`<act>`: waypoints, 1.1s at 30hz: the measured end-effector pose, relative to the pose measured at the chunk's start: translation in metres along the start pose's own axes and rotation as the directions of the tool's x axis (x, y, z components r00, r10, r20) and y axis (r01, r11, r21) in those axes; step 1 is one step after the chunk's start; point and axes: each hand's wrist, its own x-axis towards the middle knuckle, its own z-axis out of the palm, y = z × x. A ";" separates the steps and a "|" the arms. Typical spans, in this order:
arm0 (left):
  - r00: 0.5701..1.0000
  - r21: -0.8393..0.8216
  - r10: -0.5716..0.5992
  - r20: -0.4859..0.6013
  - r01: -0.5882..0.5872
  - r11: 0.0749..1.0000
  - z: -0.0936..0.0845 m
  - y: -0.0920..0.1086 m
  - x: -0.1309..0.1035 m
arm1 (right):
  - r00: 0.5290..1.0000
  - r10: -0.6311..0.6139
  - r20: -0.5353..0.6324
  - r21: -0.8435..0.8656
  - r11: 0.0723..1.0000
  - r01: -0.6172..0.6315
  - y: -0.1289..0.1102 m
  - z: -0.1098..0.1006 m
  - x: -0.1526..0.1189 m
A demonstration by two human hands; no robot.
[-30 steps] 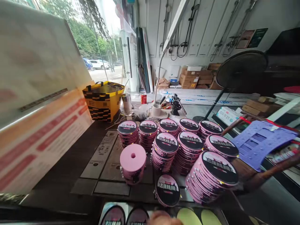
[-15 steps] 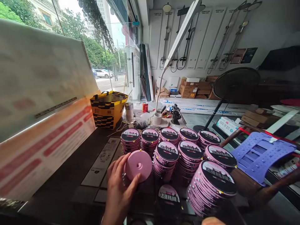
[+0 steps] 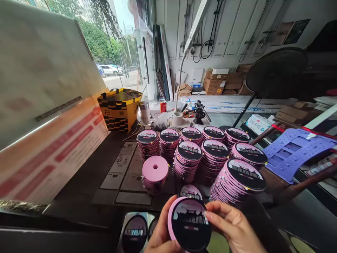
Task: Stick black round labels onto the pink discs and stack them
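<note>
Low in the head view, my left hand grips a pink foam spool by its left side, fingers behind and thumb at the lower front. A round black label with pale lettering covers the spool's face. At the label's right edge, my right hand pinches with thumb and index finger. Just behind my hands is another labelled spool, partly hidden. To the left stands a short stack of pink spools, its plain top showing a centre hole.
Several stacks of labelled pink spools fill the table's middle and right. A label sheet lies front left. Behind are a yellow-black bag, a red can and a lamp. A purple stool stands right.
My left hand has left the plain pink stack and come down to the front, now holding a labelled spool. My right hand has risen into view and meets the label. The view has tilted down.
</note>
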 end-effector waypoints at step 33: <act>0.995 -0.063 -0.063 0.073 0.067 0.996 -0.010 -0.008 0.001 | 0.982 -0.134 -0.130 -0.214 0.971 0.104 0.010 0.001 -0.009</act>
